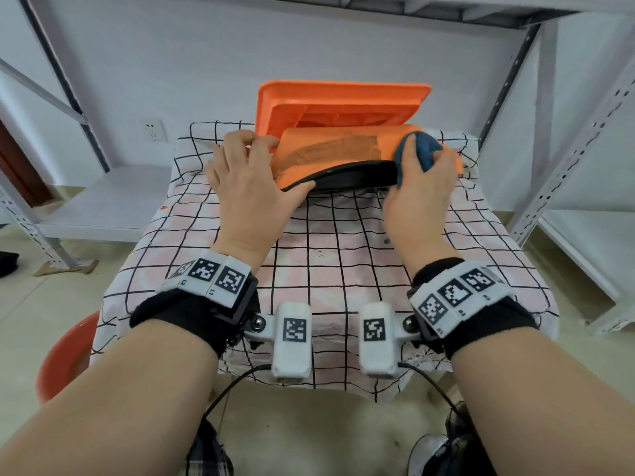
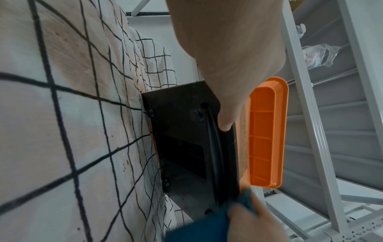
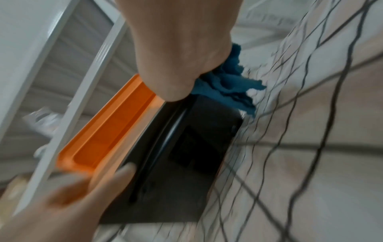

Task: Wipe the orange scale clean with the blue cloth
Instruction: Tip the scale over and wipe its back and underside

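The orange scale (image 1: pixel 330 156) sits at the far end of the desk (image 1: pixel 309 255), tipped up on its far edge so that its black underside (image 2: pixel 182 139) faces the person and its long axis runs left to right. Its orange tray (image 1: pixel 343 101) stands raised behind the body, ribbed underside showing. A brownish smear runs lengthwise along the orange face (darker toward the left end).

The left hand (image 1: pixel 251 180) clamps the left end of the scale, thumb under the black rim and fingers curled over the orange top. The right hand (image 1: pixel 422 187) is closed round the bunched blue cloth (image 1: pixel 422 149) and presses it against the right end of the scale; loose folds of cloth (image 3: pixel 230 85) spill out beside the black base.

The right corner of the scale is hidden behind the cloth and hand. The right wrist view is blurred, so details on the black underside are hard to make out there.

A black-grid tablecloth (image 1: pixel 343 235) covers the desk. Grey metal shelving (image 1: pixel 563 139) stands behind and to both sides, a red stool (image 1: pixel 68 352) sits at lower left, and a wall socket (image 1: pixel 154 128) is on the wall.
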Demonstrator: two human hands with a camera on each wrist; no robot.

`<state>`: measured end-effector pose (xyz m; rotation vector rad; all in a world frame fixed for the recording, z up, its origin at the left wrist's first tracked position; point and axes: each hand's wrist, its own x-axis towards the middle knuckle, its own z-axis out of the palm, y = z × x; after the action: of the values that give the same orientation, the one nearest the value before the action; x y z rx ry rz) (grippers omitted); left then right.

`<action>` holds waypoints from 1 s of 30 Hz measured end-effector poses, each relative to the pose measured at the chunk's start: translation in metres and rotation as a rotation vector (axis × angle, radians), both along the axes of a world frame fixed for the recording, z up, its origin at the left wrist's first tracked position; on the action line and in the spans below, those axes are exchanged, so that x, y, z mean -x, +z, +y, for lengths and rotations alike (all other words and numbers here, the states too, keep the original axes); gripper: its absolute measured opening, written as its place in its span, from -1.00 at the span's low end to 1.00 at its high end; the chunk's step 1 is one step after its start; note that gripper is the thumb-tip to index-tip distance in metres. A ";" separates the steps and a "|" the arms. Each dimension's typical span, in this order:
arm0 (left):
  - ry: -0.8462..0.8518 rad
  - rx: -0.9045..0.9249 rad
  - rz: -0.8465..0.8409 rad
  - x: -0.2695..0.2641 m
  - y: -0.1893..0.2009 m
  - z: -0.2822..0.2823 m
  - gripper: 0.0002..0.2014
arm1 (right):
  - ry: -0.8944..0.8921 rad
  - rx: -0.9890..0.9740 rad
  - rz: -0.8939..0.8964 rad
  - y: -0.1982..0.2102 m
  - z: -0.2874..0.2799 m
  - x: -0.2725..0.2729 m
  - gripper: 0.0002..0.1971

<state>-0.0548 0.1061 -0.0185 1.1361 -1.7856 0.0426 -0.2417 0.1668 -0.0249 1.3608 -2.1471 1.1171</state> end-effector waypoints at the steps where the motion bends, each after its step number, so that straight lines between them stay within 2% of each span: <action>1: -0.002 -0.006 0.006 0.000 0.000 0.000 -0.31 | 0.050 -0.005 0.029 0.000 -0.003 -0.009 -0.34; 3: -0.007 -0.017 0.015 0.000 0.000 0.001 -0.32 | 0.080 -0.034 0.074 -0.001 -0.006 -0.014 -0.33; 5: -0.012 -0.020 0.013 0.000 0.001 0.001 -0.32 | 0.023 -0.022 0.081 0.001 -0.003 -0.003 -0.34; 8: -0.017 -0.016 0.005 0.000 0.001 0.002 -0.33 | -0.119 -0.015 -0.036 0.002 0.007 0.026 -0.36; 11: -0.027 -0.021 0.013 0.001 0.000 0.003 -0.33 | -0.202 -0.043 -0.111 0.001 0.009 0.033 -0.36; 13: -0.039 -0.026 0.039 0.002 0.000 0.003 -0.34 | -0.131 -0.010 -0.121 0.000 0.003 0.021 -0.35; 17: -0.034 -0.049 0.069 0.003 0.003 0.003 -0.34 | 0.086 -0.022 0.035 0.000 -0.004 -0.006 -0.35; 19: -0.025 -0.046 0.060 0.002 0.004 0.002 -0.34 | 0.070 -0.017 0.112 0.001 -0.001 0.001 -0.39; 21: -0.022 -0.039 0.050 0.002 0.003 0.003 -0.34 | -0.026 -0.019 0.130 0.001 0.005 0.021 -0.40; 25: -0.023 -0.026 0.054 0.003 0.001 0.003 -0.34 | -0.177 -0.047 -0.046 -0.001 0.015 0.043 -0.40; 27: -0.022 -0.027 0.066 0.004 0.000 0.003 -0.35 | -0.124 -0.026 -0.068 -0.001 0.012 0.031 -0.40; 30: -0.015 -0.025 0.083 0.004 0.001 0.003 -0.35 | 0.066 -0.012 0.004 -0.002 0.003 0.001 -0.37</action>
<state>-0.0590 0.1090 -0.0180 1.1269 -1.7253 -0.0355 -0.2422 0.1696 -0.0274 1.4476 -2.1239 1.1269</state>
